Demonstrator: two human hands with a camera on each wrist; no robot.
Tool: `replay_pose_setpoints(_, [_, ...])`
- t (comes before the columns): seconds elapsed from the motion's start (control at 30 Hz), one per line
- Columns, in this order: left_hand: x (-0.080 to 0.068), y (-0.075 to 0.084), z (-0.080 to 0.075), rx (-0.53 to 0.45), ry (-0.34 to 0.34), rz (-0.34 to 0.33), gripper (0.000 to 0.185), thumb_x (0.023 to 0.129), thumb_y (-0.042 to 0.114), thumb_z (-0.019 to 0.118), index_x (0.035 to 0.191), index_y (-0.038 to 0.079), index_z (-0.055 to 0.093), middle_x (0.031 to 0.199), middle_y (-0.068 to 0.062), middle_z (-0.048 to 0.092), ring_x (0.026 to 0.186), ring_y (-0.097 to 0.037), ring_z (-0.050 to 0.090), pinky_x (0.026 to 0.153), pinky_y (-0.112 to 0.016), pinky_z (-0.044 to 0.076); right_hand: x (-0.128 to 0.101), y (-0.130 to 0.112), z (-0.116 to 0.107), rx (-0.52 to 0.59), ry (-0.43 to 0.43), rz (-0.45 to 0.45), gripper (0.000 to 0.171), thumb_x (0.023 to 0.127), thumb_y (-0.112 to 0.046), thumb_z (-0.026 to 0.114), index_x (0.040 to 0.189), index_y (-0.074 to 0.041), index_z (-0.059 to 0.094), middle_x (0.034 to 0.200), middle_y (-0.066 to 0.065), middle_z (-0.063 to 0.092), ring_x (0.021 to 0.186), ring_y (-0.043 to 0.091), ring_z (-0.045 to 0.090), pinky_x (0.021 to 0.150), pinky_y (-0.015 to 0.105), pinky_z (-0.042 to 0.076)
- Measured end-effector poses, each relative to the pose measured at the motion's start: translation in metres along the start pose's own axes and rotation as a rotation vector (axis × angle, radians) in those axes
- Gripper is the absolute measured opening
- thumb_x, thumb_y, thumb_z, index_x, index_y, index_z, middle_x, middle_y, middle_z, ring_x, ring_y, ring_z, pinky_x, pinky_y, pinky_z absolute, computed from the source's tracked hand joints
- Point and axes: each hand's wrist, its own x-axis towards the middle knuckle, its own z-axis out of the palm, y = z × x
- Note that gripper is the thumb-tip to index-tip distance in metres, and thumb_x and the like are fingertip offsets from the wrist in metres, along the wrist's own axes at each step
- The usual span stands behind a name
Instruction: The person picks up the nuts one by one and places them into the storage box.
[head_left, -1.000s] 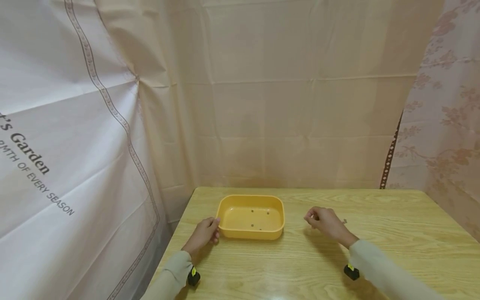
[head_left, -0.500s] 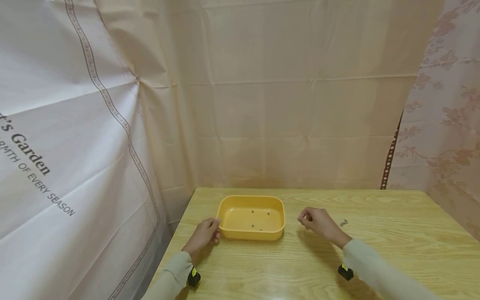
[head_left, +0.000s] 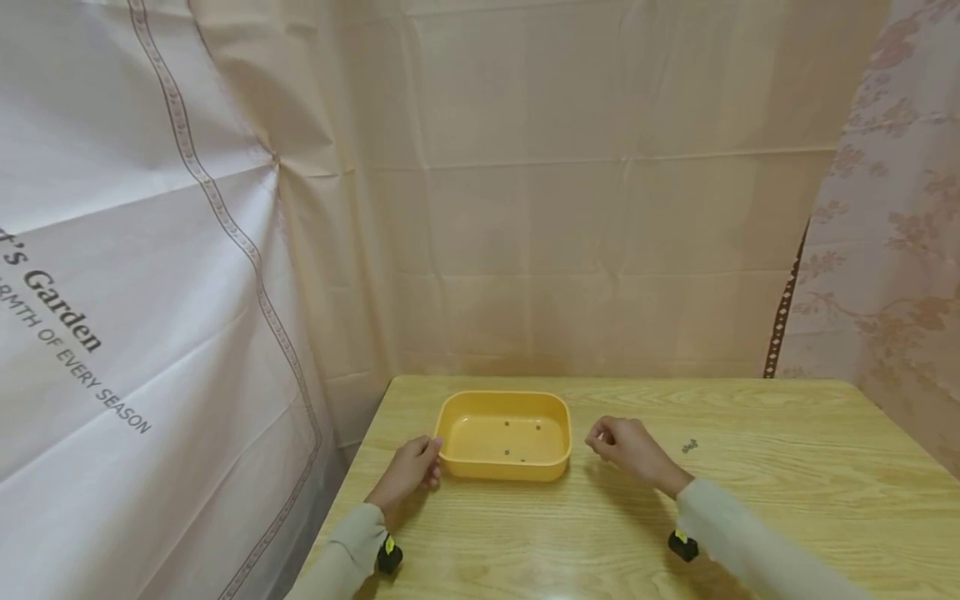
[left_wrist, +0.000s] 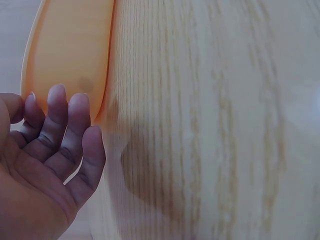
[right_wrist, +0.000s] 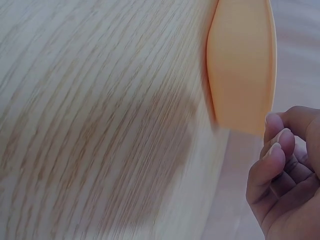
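One yellow tray [head_left: 555, 468] sits on the wooden table [head_left: 787, 492], toward the table's back-left corner, and everything else is easiest placed from it. Inside the tray lie three small dark pieces [head_left: 507, 453], too small to identify: two toward its far wall and one nearer the front wall.

There are two hands, one on each side of the tray. The left hand [head_left: 411, 469] rests against the tray's left end wall. In the left wrist view its fingers [left_wrist: 75, 120] are nearly straight and relaxed, lying close along the outside of the wall without curling around it; nothing is held in it. The right hand [head_left: 626, 442] hovers just to the right of the tray, close to its right end but not touching it. Its fingers [right_wrist: 274, 150] are curled inward with the thumb drawn toward them. I cannot tell whether something tiny is pinched there, because the fingertips hide the spot.

Farther right of the tray, beyond the right hand, a small cluster of dark bits [head_left: 689, 447] lies on the bare tabletop; their number cannot be counted. Both forearms wear pale sleeves [head_left: 720, 525], each with one small black device at the wrist.
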Motion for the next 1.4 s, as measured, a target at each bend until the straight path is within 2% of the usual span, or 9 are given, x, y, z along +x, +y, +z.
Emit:
replay_pose_setpoints(0.43, [0.0,-0.001,0.0,-0.013,-0.007,-0.002,0.038,0.111,0.035,0.048,0.097,0.0,0.057,0.078,-0.005,0.058,0.064,-0.014,0.057,0.058,-0.026,0.053,0.005,-0.01,0.01,0.015,-0.005,-0.027,0.008,0.103,-0.011,0.064,0.101,-0.004,0.068,0.078,0.008,0.068,0.065,0.031,0.065,0.05,0.025,0.048])
replay_pose_setpoints(0.6, [0.0,-0.001,0.001,0.012,0.008,0.003,0.038,0.112,0.032,0.047,0.097,-0.001,0.056,0.078,-0.006,0.058,0.064,-0.015,0.057,0.058,-0.028,0.053,0.005,-0.014,0.012,0.026,-0.019,-0.035,0.01,0.103,-0.012,0.064,0.101,-0.003,0.068,0.079,0.008,0.067,0.066,0.031,0.064,0.05,0.025,0.048])
replay_pose_setpoints(1.0, [0.0,0.0,0.0,0.002,-0.012,0.008,0.038,0.111,0.034,0.048,0.097,-0.001,0.056,0.078,-0.006,0.058,0.064,-0.014,0.057,0.058,-0.027,0.052,0.009,-0.018,0.019,0.015,-0.029,-0.057,0.006,0.103,-0.012,0.065,0.1,-0.007,0.068,0.078,0.007,0.067,0.061,0.017,0.059,0.049,0.025,0.048])
replay_pose_setpoints(1.17, [0.0,0.001,0.0,0.01,-0.01,-0.001,0.037,0.112,0.033,0.048,0.096,0.0,0.056,0.077,-0.005,0.058,0.064,-0.014,0.057,0.058,-0.026,0.052,0.009,-0.018,0.021,0.025,-0.03,-0.091,0.008,0.103,-0.012,0.065,0.1,-0.005,0.068,0.077,0.007,0.067,0.061,0.018,0.06,0.051,0.025,0.05])
replay_pose_setpoints(1.4, [0.001,0.003,0.0,0.03,-0.007,-0.003,0.036,0.112,0.032,0.046,0.095,0.001,0.055,0.077,-0.005,0.058,0.063,-0.014,0.057,0.058,-0.027,0.052,0.008,-0.021,0.021,0.006,-0.029,-0.111,0.009,0.104,-0.011,0.064,0.101,-0.003,0.067,0.074,0.007,0.066,0.057,0.009,0.055,0.049,0.024,0.047])
